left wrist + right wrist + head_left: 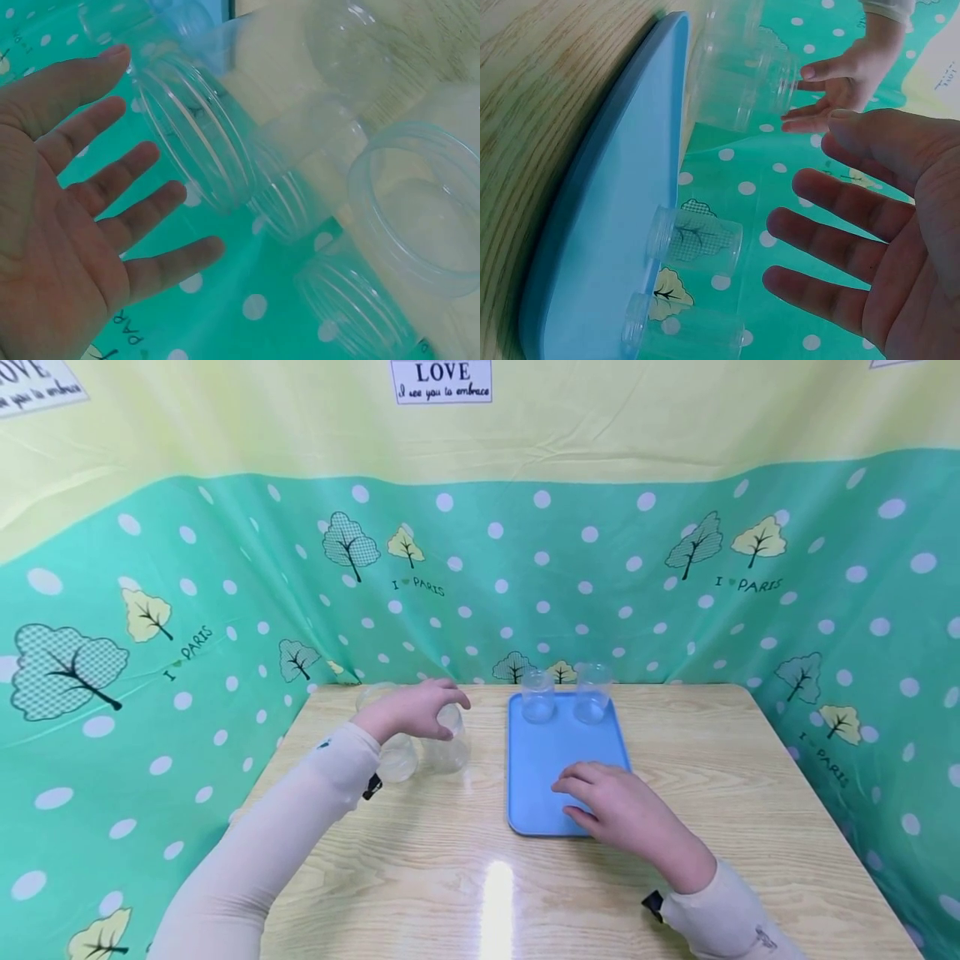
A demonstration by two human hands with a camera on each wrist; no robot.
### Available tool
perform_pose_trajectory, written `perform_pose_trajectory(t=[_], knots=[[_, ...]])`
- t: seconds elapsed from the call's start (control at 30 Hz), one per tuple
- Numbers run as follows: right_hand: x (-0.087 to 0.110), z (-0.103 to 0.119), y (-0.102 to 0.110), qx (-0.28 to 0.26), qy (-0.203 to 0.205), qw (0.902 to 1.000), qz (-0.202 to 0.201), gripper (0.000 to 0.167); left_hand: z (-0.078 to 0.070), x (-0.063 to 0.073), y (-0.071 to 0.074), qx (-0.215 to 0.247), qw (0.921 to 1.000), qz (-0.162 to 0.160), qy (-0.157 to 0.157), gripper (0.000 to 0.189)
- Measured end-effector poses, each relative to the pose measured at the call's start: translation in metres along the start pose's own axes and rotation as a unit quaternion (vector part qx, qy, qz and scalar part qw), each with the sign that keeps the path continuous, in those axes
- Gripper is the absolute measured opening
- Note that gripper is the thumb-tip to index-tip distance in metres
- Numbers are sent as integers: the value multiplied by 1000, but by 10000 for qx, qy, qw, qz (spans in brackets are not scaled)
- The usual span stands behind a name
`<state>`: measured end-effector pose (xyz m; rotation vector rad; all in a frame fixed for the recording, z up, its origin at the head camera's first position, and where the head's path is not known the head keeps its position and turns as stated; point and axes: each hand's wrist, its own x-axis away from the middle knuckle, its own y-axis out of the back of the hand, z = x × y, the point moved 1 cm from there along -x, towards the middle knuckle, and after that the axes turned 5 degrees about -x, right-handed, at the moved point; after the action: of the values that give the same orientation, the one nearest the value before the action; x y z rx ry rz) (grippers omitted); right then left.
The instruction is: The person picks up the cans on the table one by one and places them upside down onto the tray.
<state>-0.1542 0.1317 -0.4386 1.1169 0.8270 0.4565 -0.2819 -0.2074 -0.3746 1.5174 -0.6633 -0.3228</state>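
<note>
Over a group of clear plastic jars on the left of the table, my left hand [420, 706] hovers with its fingers spread and thumb apart. The nearest jar [447, 755] stands just under the fingers, and the hand holds nothing. In the left wrist view, several jars with threaded, lidless rims [196, 135] are beside the fingertips. Above the front right of a blue tray [551, 760], my right hand [615, 806] is held with loosely bent, empty fingers. Two more clear jars, a left one [537, 697] and a right one [592, 695], stand at the tray's far end.
The tray and jars rest on a light wood-grain table [420, 860]. A green and yellow printed curtain [480, 560] encloses the table's back and sides. The tray's raised rim [681, 90] shows in the right wrist view.
</note>
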Motion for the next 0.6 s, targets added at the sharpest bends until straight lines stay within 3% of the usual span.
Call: perform_pose_trajectory(t=[0.6], knots=[[2, -3, -5, -73, -257, 9986, 453, 28, 6, 0, -2, 119, 9994, 303, 105, 65]])
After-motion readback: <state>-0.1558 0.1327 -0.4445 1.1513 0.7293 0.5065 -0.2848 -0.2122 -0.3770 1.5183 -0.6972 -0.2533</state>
